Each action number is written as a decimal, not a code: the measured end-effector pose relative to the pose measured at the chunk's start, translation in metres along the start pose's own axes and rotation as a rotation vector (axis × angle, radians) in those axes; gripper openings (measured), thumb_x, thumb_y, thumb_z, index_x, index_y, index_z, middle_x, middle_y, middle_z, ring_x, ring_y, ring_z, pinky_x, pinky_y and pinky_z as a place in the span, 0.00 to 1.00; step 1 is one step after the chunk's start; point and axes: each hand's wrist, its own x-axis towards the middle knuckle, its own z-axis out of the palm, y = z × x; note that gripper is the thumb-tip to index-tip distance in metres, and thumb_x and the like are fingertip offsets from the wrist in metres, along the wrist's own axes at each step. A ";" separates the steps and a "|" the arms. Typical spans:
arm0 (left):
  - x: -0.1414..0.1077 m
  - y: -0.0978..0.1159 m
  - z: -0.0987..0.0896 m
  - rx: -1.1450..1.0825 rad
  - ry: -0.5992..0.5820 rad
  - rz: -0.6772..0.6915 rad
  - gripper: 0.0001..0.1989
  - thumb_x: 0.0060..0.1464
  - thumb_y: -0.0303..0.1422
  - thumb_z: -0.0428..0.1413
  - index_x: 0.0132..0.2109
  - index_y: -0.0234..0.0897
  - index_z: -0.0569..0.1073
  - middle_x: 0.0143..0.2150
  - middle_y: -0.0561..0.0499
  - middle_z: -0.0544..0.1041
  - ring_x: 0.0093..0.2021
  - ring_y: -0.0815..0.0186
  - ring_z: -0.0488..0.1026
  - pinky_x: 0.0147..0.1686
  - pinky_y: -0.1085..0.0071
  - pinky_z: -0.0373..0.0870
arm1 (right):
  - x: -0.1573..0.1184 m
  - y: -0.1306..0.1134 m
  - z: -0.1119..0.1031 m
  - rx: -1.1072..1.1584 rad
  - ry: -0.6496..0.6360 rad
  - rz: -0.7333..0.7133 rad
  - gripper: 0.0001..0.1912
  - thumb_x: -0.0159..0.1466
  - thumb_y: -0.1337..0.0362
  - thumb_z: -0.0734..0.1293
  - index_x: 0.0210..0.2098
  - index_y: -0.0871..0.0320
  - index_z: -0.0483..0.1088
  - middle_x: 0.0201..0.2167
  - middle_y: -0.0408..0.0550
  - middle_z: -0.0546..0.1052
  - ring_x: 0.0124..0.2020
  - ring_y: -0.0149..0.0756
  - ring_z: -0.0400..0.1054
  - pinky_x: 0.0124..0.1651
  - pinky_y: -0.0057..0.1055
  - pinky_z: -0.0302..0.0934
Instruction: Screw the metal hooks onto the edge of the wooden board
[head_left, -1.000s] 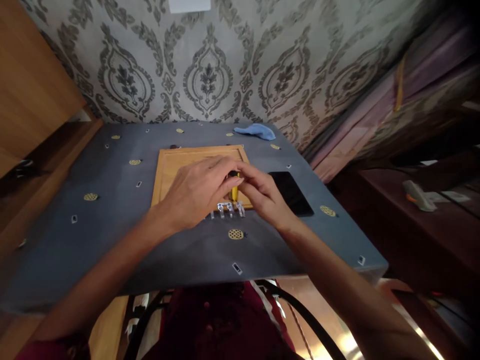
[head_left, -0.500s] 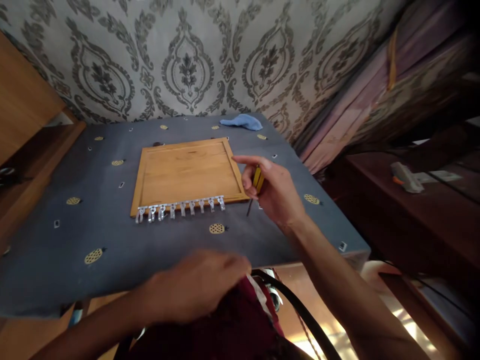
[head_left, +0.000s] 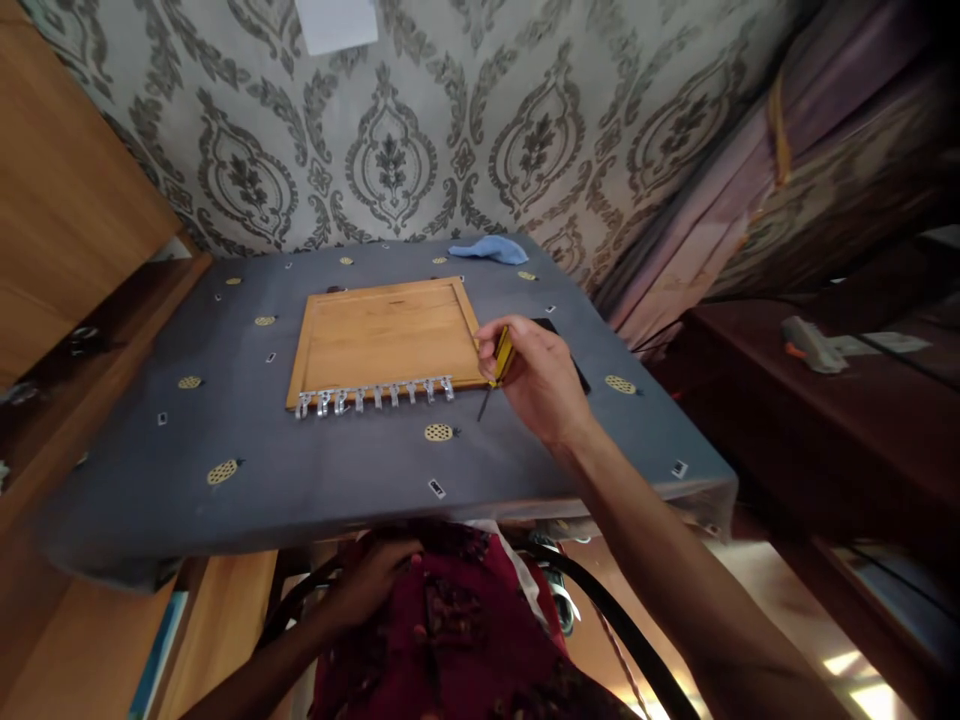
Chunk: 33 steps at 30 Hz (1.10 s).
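Observation:
My right hand (head_left: 536, 380) is closed round a yellow-handled screwdriver (head_left: 503, 355), its thin shaft pointing down, just off the right edge of a framed wooden panel (head_left: 386, 335). A row of silver metal hooks or hinges (head_left: 376, 395) runs along the panel's near edge. Low in the view, my left hand (head_left: 379, 575) rests against the dark red patterned clothing (head_left: 450, 620); its fingers are dim and partly hidden. Behind my right hand lies a flat black object (head_left: 581, 375).
The table (head_left: 322, 500) has a grey-blue cloth with pineapple prints. A blue cloth (head_left: 491, 250) lies at its back edge, by the patterned wall. Wooden shelving (head_left: 82, 200) stands left. A dark red surface to the right bears a white tool (head_left: 816, 345).
My left hand has dropped from the table's front edge down to the clothing. My right hand has shifted slightly left with the screwdriver, and the black object now shows behind it. The view has moved.

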 end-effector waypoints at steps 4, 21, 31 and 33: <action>-0.020 0.059 -0.019 0.005 0.009 0.084 0.21 0.70 0.36 0.35 0.42 0.37 0.72 0.39 0.49 0.77 0.42 0.65 0.73 0.46 0.68 0.69 | -0.004 -0.007 0.001 0.027 0.006 -0.054 0.16 0.60 0.50 0.73 0.30 0.57 0.74 0.24 0.40 0.72 0.24 0.25 0.61 0.28 0.25 0.56; 0.110 0.106 -0.075 0.954 -0.008 0.723 0.04 0.63 0.25 0.50 0.41 0.34 0.70 0.35 0.50 0.75 0.38 0.61 0.73 0.36 0.64 0.63 | 0.043 -0.002 0.016 -0.037 0.073 -0.186 0.18 0.62 0.54 0.69 0.21 0.54 0.66 0.12 0.35 0.56 0.14 0.24 0.43 0.16 0.26 0.38; 0.133 0.055 -0.087 0.902 0.209 0.790 0.08 0.65 0.26 0.48 0.37 0.34 0.69 0.32 0.50 0.72 0.35 0.63 0.69 0.36 0.65 0.59 | 0.058 0.021 0.015 -0.130 0.061 -0.090 0.10 0.68 0.55 0.64 0.35 0.51 0.72 0.11 0.32 0.51 0.13 0.27 0.40 0.18 0.29 0.38; 0.134 0.054 -0.086 0.874 0.228 0.783 0.07 0.64 0.26 0.49 0.37 0.34 0.69 0.32 0.51 0.71 0.35 0.63 0.69 0.36 0.65 0.59 | 0.057 0.021 0.015 -0.138 0.061 -0.062 0.08 0.68 0.56 0.64 0.39 0.51 0.73 0.11 0.32 0.52 0.13 0.27 0.40 0.18 0.30 0.39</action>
